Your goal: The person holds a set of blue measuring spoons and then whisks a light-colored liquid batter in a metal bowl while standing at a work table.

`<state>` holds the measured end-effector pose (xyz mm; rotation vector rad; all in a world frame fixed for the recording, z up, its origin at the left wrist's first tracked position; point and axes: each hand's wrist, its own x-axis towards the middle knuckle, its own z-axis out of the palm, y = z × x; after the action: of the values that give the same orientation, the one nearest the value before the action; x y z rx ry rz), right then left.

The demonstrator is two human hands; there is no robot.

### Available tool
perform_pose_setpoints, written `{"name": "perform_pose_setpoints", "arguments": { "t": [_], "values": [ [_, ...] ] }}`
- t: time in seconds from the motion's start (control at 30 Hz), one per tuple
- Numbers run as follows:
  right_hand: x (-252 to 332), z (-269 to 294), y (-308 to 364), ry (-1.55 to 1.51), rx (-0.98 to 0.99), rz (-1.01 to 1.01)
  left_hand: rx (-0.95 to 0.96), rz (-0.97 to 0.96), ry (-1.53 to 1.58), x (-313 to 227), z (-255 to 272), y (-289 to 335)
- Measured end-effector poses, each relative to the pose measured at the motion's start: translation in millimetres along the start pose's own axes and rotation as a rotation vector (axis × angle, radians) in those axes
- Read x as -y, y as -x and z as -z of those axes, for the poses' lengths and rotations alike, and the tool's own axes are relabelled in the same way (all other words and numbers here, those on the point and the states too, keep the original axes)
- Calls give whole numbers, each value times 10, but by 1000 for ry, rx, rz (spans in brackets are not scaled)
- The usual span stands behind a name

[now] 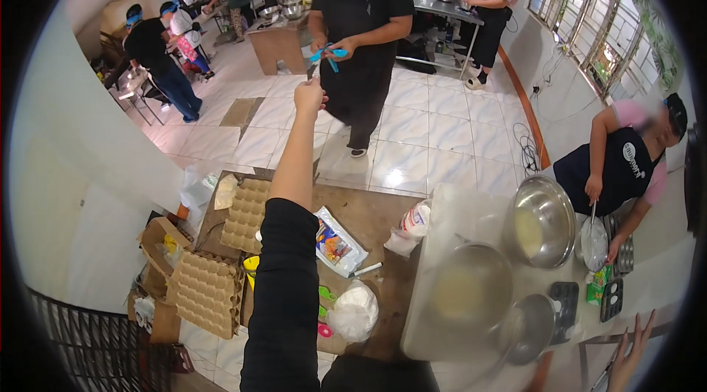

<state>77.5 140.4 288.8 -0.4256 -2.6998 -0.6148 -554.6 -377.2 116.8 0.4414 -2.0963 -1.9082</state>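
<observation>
My left arm in its black sleeve stretches far forward over the table. The left hand [310, 97] has its fingers curled closed; a small thing seems to stick up from them, too small to make out. Just beyond it, a person in a black shirt holds blue measuring spoons or cups [335, 54] in both hands. At the lower right edge my right hand [632, 355] comes in partly, fingers stretched and apart, holding nothing visible. Near it are a dark muffin tin [564, 312] and a steel bowl [532, 327].
Egg trays [205, 294] and a carton [158, 248] lie left. On the brown table are a printed packet [339, 243], a white powder bag [355, 311] and green measuring spoons [326, 293]. Large bowls [545, 221] stand right, where a person in an apron [602, 171] works.
</observation>
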Motion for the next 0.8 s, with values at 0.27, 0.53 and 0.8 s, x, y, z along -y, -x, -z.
{"name": "perform_pose_setpoints", "arguments": {
  "t": [0.27,0.53,0.8],
  "values": [
    [176,128,-89,-83,111,-131,118,223,379,164,7,-63],
    [-8,-274,96,-251,251,-308,94,364,757,352,150,-137],
    [324,-196,-81,-282,275,-261,-150,342,1090,476,-184,23]
  ]
}}
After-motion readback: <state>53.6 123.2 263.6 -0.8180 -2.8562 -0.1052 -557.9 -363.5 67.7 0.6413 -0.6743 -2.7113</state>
